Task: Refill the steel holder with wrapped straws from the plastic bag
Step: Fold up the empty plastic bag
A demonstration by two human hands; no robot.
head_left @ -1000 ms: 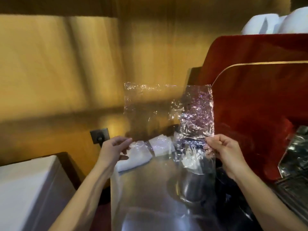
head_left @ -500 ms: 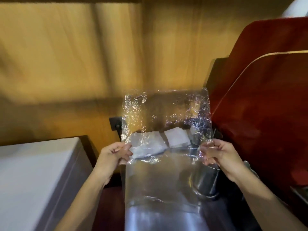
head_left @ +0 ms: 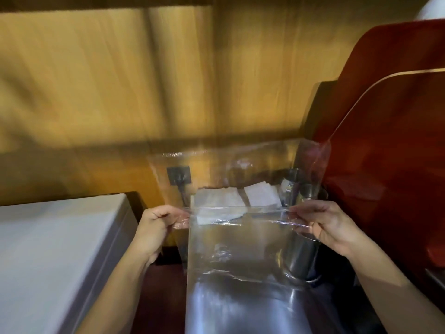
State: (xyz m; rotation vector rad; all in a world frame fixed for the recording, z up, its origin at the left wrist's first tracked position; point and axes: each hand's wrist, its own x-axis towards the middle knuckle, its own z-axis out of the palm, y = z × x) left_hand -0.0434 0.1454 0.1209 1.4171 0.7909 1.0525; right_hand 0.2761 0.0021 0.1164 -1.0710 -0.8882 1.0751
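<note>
Above the steel counter point(head_left: 240, 314), the left hand point(head_left: 156, 225) and right hand point(head_left: 325, 225) each pinch a side of the clear plastic bag point(head_left: 240, 242), stretched before the steel holder point(head_left: 301, 259).

wall point(head_left: 101, 88): yellow wood panelling fills my view ahead, blurred.
socket point(head_left: 178, 175): a dark square plate low on the wall, with a cord hanging down from it.
white box point(head_left: 48, 256): a pale, flat-topped unit on my left, its near edge running toward me.
red machine point(head_left: 395, 145): a glossy red body on my right, with a thin pale curved trim line across it.
napkins point(head_left: 261, 194): two white folded squares side by side at the back of the counter.
counter point(head_left: 240, 312): shiny steel strip straight below me.
</note>
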